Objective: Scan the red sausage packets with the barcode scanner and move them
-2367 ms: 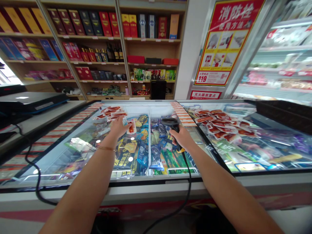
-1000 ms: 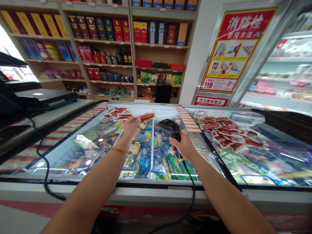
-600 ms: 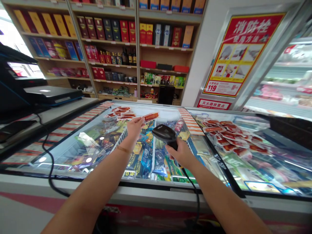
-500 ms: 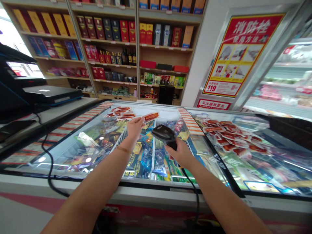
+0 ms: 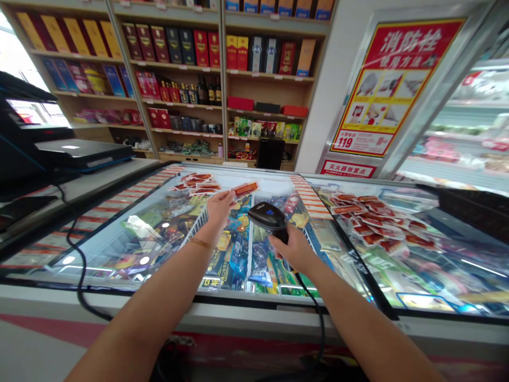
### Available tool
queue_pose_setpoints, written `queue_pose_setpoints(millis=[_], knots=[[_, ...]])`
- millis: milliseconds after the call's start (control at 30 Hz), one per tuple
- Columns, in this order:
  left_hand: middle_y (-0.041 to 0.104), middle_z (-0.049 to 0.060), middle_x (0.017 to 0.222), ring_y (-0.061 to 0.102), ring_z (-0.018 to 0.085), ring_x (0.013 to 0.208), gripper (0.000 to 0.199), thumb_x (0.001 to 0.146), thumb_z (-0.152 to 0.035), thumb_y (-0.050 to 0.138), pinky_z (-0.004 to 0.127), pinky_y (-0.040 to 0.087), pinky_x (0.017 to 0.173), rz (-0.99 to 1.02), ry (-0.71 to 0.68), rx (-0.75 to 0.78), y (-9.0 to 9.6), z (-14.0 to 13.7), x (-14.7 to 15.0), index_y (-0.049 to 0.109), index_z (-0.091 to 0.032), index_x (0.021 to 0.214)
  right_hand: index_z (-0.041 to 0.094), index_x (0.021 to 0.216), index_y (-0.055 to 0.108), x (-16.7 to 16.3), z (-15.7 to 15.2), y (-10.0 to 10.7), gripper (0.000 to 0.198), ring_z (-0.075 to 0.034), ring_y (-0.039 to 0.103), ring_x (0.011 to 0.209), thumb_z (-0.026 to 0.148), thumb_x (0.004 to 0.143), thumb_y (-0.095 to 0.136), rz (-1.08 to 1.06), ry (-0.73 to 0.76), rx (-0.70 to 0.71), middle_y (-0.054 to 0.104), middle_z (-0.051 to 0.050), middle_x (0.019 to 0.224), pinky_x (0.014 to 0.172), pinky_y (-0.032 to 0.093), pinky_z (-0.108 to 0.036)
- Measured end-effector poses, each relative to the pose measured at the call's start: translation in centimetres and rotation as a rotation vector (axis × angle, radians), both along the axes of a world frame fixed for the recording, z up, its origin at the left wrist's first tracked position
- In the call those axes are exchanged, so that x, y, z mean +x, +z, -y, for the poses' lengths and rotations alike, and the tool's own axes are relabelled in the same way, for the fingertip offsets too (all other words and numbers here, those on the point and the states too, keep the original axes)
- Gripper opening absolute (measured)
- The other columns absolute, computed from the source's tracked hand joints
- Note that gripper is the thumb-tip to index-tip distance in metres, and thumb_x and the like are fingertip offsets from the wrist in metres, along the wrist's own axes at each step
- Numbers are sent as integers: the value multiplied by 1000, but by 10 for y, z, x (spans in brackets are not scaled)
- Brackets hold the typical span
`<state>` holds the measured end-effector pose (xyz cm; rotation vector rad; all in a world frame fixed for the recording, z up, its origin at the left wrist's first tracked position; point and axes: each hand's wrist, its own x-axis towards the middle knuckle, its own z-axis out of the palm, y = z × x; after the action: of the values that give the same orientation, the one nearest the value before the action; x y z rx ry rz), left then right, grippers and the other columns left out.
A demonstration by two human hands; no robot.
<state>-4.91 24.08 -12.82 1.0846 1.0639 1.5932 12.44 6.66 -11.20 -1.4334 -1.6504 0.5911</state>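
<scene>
Pinched in the fingers of my left hand [image 5: 220, 209] is one end of a packaged sausage [image 5: 245, 188], a flat clear packet with reddish-brown contents, held over the glass freezer top [image 5: 274, 179]. My right hand [image 5: 295, 246] is wrapped round the handle of a black barcode scanner [image 5: 269, 215], its head pointing toward the far left, near the packet. A blue light shows on top of the scanner. A small pile of similar packets [image 5: 196, 183] lies on the glass just left of my left hand. A larger pile of packets [image 5: 377, 220] lies on the glass to the right.
Colourful frozen packages [image 5: 238, 254] show beneath the glass. The scanner's black cable [image 5: 312, 300] hangs over the freezer's front edge; another cable [image 5: 81, 265] runs down at the left. Dark checkout equipment [image 5: 75, 151] stands at far left. Shelves [image 5: 175, 66] of boxes and bottles stand behind.
A blue light now shows on top of the scanner, which was dark before. Both hands keep nearly the same place, and the packet is tilted very slightly differently.
</scene>
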Motion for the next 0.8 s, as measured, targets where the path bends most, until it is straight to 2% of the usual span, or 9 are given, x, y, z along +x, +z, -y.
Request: queue_pose_setpoints(millis=[200, 333, 467, 633, 800], knots=[[69, 1, 74, 68, 16, 73, 26, 65, -34, 75, 30, 58, 74, 64, -54, 12, -1, 0, 0, 73, -15, 83, 21, 88, 52, 0, -2, -1, 16, -16, 59, 49, 34, 80, 58, -57, 1, -25, 55, 4, 53, 50, 46, -24], [69, 2, 72, 68, 15, 70, 19, 68, -29, 74, 30, 59, 73, 52, -41, -84, -5, 5, 4, 71, -15, 81, 21, 89, 51, 7, -7, 1, 15, -14, 57, 43, 33, 81, 57, -127, -45, -54, 53, 5, 53, 47, 46, -23], [67, 2, 69, 68, 14, 66, 15, 68, -20, 75, 32, 60, 73, 58, -66, -194, -6, 13, 22, 68, -14, 79, 21, 83, 49, 30, -14, 9, 12, -12, 53, 37, 31, 82, 56, -210, -163, -92, 53, 6, 53, 40, 42, -22], [70, 5, 73, 70, 17, 71, 14, 66, -16, 77, 35, 60, 76, 30, -218, -231, 8, 22, 76, 68, -15, 77, 20, 82, 49, 86, -4, 30, 14, -12, 56, 37, 31, 81, 58, -273, -289, -33, 57, 4, 57, 37, 40, -20], [70, 6, 76, 69, 15, 72, 14, 66, -16, 80, 34, 60, 79, 67, -407, -240, 35, 38, 176, 68, -14, 75, 19, 82, 52, 160, 23, 45, 17, -14, 57, 38, 34, 81, 61, -283, -467, 26, 57, 3, 53, 37, 42, -22]])
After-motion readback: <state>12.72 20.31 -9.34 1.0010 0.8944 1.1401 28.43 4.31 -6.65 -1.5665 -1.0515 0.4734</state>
